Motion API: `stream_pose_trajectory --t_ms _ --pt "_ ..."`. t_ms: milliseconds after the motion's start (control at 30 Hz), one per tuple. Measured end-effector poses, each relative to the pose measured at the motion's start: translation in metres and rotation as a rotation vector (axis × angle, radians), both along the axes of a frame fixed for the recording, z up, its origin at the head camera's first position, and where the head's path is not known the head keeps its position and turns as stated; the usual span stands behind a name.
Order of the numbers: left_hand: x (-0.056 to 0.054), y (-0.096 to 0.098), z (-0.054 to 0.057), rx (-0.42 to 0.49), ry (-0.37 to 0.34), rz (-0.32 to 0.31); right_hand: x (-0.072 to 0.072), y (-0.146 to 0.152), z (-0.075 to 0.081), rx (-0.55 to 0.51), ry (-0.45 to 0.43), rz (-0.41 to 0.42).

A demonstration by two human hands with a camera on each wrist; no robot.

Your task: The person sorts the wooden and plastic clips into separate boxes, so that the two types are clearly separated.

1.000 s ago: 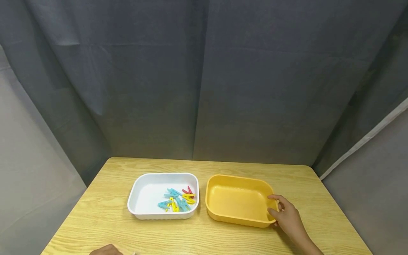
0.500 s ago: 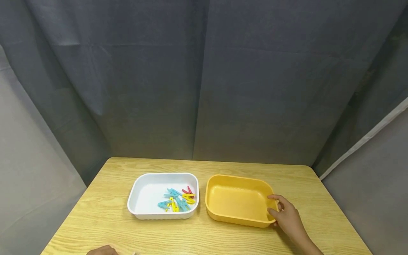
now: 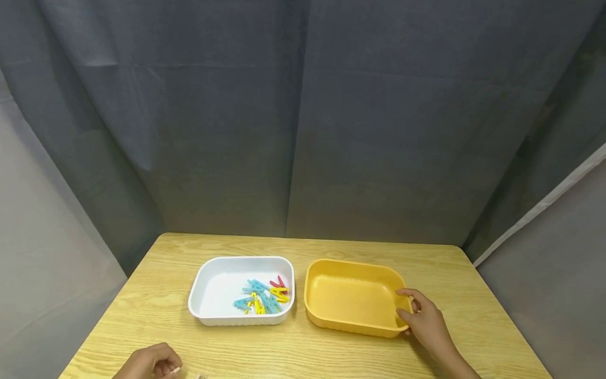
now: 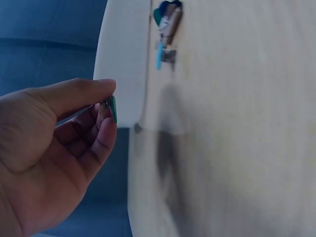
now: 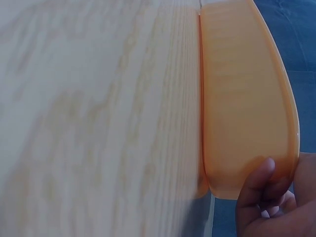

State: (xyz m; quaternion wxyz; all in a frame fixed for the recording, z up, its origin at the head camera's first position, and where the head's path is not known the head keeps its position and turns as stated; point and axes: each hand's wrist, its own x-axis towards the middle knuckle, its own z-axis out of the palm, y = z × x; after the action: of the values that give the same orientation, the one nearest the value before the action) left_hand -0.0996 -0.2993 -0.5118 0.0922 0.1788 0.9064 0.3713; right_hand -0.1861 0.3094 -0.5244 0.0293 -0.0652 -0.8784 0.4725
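In the head view my left hand [image 3: 150,362] is low over the table's near left side. The left wrist view shows its thumb and fingertips pinching a small clothespin [image 4: 113,109] with a green side and a bit of metal; most of it is hidden. My right hand [image 3: 428,323] grips the right end of a yellow tray [image 3: 352,327], thumb inside the rim; nothing lies in the tray. Left of it stands a white tray [image 3: 208,313] with several blue clothespins [image 3: 270,303], yellow clothespins [image 3: 279,295] and a red clothespin [image 3: 279,282] bunched at its right side.
A blurred cluster of small coloured and brown clips [image 4: 169,24] lies on the table [image 3: 284,358] in the left wrist view. Dark grey curtains [image 3: 303,131] hang behind the table. A narrow gap separates the two trays.
My left hand has risen further into the head view, now with its fingertips drawn together on the small clothespin. The right hand and both trays stay put.
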Motion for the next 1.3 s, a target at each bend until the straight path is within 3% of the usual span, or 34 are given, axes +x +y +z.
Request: stream_pose_trajectory --t_ms 167,333,433,700,967,1300 --pt "-0.009 0.014 0.016 0.066 0.018 -0.035 0.0 0.0 0.0 -0.003 0.002 0.002" --pt "-0.02 0.031 0.025 0.103 0.164 -0.119 0.0 0.0 0.0 -0.001 0.01 0.002" --pt "-0.027 0.043 0.031 0.112 0.217 -0.146 -0.001 0.0 0.0 0.0 0.011 0.002" --pt "-0.045 0.078 0.048 0.098 0.083 -0.107 -0.001 0.0 -0.001 0.007 0.018 0.005" --pt "-0.063 0.109 0.055 0.137 0.106 -0.17 -0.001 0.0 -0.001 -0.001 0.012 0.008" --pt "-0.084 0.148 0.062 0.12 0.159 -0.227 0.0 0.0 0.001 -0.001 0.01 0.011"
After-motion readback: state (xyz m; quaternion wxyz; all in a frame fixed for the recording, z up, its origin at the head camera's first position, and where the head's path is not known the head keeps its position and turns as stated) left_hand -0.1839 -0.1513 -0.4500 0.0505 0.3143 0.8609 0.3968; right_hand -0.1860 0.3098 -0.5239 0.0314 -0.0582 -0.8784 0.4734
